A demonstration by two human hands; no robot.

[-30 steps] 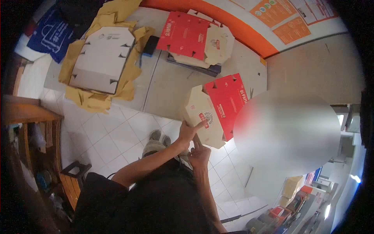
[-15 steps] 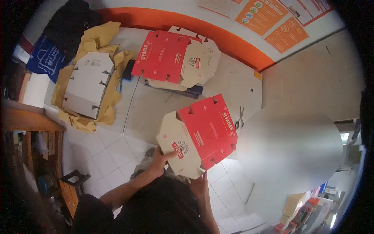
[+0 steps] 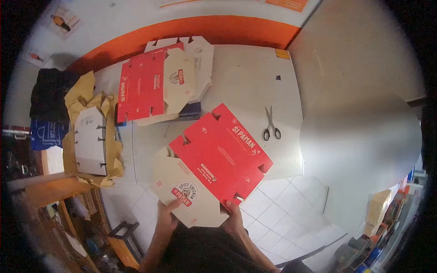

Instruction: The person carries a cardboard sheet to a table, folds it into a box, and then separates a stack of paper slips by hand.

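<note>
Both hands have shifted to the near edge of the flat red-and-cream carton [image 3: 211,170], which a second ago was held up higher and tilted. The left hand [image 3: 166,217] now pinches the cream flap by its printed logo, grip closed on the card; the right hand [image 3: 234,217] clamps the red panel's near edge, thumb on top. The carton now lies spread out flat, stretching away from both grips over the bench [image 3: 246,82] edge. Beyond the right grip, scissors [image 3: 271,125] have come into view; farther past the left grip sits the stack of flat cartons [image 3: 159,82].
</note>
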